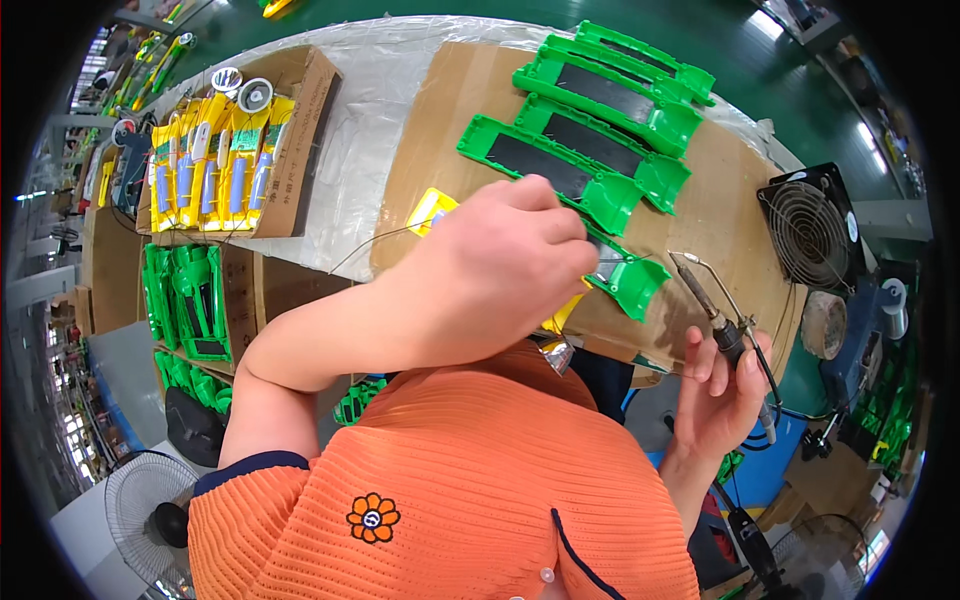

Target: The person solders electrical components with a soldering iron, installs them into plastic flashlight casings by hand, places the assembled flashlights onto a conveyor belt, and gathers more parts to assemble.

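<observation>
Hands (515, 262) x2, sldg. iron (728, 340) x1

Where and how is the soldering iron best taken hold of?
Probably by its dark handle, coming from the lower right, where the right hand holds it. The soldering iron slants with its bare metal shaft up and to the left, likely the hot end, so fingers should stay behind that.

Bright scene, strongly curved rim.
</observation>
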A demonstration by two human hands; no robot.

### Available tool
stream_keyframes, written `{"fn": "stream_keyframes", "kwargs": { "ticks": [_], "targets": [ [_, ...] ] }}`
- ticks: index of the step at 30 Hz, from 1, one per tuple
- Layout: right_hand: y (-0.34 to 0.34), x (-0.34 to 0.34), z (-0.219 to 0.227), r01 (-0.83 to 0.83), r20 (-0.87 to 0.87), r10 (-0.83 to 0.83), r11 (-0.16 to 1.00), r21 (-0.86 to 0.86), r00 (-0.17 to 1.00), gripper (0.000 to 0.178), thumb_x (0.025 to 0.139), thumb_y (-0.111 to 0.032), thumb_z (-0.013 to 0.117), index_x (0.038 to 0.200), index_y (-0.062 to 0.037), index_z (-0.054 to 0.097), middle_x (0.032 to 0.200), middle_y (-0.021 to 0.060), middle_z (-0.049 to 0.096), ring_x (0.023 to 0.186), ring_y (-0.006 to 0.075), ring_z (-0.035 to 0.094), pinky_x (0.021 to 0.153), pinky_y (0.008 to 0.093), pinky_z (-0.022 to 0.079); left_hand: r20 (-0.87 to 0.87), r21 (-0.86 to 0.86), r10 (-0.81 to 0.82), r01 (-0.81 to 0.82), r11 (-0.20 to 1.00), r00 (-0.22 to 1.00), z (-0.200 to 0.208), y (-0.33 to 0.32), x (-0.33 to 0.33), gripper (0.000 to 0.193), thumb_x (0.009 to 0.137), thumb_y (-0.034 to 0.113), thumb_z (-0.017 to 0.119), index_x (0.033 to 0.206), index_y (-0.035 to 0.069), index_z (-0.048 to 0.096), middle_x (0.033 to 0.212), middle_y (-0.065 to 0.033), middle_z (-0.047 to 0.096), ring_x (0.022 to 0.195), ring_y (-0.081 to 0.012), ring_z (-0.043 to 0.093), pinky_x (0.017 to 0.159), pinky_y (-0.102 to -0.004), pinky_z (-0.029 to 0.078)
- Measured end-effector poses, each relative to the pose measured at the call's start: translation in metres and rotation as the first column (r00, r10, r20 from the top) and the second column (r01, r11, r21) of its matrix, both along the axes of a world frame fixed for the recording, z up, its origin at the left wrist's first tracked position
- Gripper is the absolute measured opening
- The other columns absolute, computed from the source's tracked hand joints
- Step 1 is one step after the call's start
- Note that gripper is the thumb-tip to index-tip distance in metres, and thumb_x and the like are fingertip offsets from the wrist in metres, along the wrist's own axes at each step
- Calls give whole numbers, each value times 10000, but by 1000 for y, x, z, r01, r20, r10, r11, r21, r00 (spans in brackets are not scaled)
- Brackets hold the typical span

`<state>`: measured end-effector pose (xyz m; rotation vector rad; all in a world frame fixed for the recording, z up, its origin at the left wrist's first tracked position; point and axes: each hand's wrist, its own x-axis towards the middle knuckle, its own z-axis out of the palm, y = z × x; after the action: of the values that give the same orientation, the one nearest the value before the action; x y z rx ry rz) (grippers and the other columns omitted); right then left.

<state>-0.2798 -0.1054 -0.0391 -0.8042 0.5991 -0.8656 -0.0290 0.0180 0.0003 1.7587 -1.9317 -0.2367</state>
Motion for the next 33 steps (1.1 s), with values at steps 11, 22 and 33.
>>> {"fn": "stream_keyframes", "kwargs": {
  "ticks": [11,22,33],
  "targets": [
    [-2,7,-5,-58,52,60,998,-32,997,136,933,-125,572,982,-67,460,596,29,475,645,214,601,911,478,503,-11,-193,156,-155,969,988,-9,-17,-3,130,774,84,723,892,71,671,863,-52,664,870,-251,600,770,-349,483],
    [-12,47,-2,-351,-264,308,927,-134,914,175,929,-89,587,938,-52,417,650,66,531,627,219,627,965,517,496,-239,176,183,-143,974,954,-18,2,34,66,799,80,685,859,55,676,827,-79,639,754,-257,638,693,-371,518],
    [-17,41,4,-381,-355,339,923,-54,871,174,882,-7,614,925,-2,445,672,122,606,556,189,620,555,337,577,-67,327,-48,67,943,997,-17,-24,48,68,803,124,647,810,120,714,775,-65,580,792,-265,626,699,-376,505]
  ]
}}
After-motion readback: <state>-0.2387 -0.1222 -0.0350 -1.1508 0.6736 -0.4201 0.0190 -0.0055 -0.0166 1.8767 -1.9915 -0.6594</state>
